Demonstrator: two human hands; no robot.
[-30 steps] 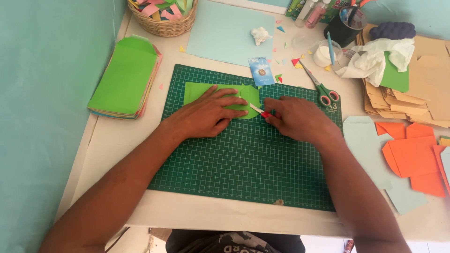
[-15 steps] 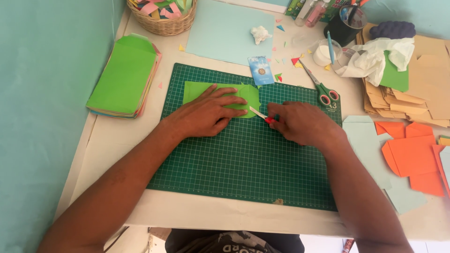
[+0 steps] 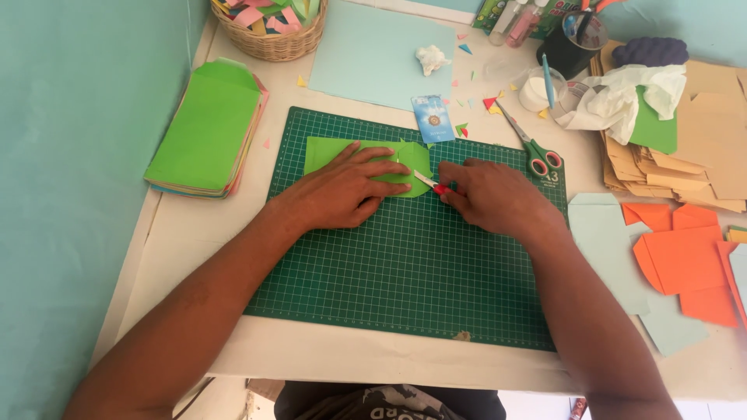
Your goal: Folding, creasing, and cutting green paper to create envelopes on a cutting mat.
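A light green paper piece [image 3: 331,151] lies near the far edge of a dark green gridded cutting mat [image 3: 405,264]. My left hand [image 3: 342,190] lies flat on the paper, fingers spread, pressing it down. My right hand [image 3: 490,198] is just right of the paper and grips a small red-handled craft knife [image 3: 429,183]. Its blade tip rests on the paper's right part, beside my left fingertips.
Stack of green and coloured envelopes [image 3: 208,132] at left. Wicker basket of paper scraps [image 3: 272,27] and a pale blue sheet [image 3: 381,54] behind the mat. Scissors [image 3: 529,148], a small blue packet [image 3: 433,118], a pen cup [image 3: 572,43], tan, orange and pale blue papers [image 3: 685,257] at right.
My right hand with the knife has shifted slightly right and toward me along the paper. My left hand stays pressed in place.
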